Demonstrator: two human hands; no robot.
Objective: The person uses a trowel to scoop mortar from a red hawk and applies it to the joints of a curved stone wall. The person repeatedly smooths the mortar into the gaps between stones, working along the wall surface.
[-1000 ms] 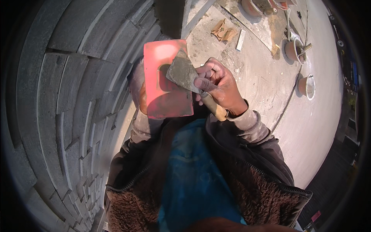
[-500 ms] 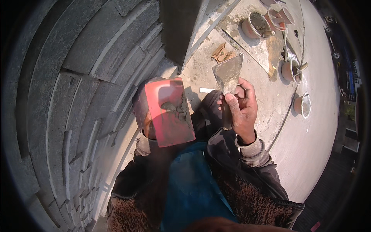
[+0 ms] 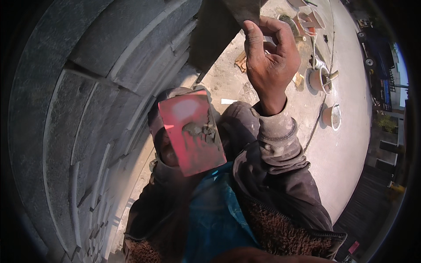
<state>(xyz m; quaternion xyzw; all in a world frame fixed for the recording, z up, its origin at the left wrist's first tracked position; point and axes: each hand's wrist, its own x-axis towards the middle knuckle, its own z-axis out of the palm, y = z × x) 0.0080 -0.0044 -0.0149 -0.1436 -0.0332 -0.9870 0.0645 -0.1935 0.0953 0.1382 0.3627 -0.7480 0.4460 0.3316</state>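
"Grey stacked stone wall (image 3: 66, 131) fills the far side, well left of the right fingers (image 3: 253, 39). What comes next, going rightward?"

"Left hand (image 3: 169, 151), in shadow, partly hidden by the red board (image 3: 188, 153)."

"Are its fingers spread or closed?"

"Can't tell; the board covers them."

"And where does that board lie from the right fingers?"

"Left of them and lower, nearer the body, well apart. Its long axis slants from upper left to lower right. The left hand is much the nearer one, seemingly right against it. What looks like grey mortar (image 3: 199, 131) sits on the face, mostly on the side toward the right hand (image 3: 274, 63)."

"How do those right fingers stand?"

"Thumb and forefinger pinch the narrow end of a trowel (image 3: 244, 8); its dark blade widens upward from them and runs out of view. I can't see the handle."

"Anything beyond?"

"Tubs (image 3: 315, 82) on the concrete floor (image 3: 346, 166), right of the fingers."
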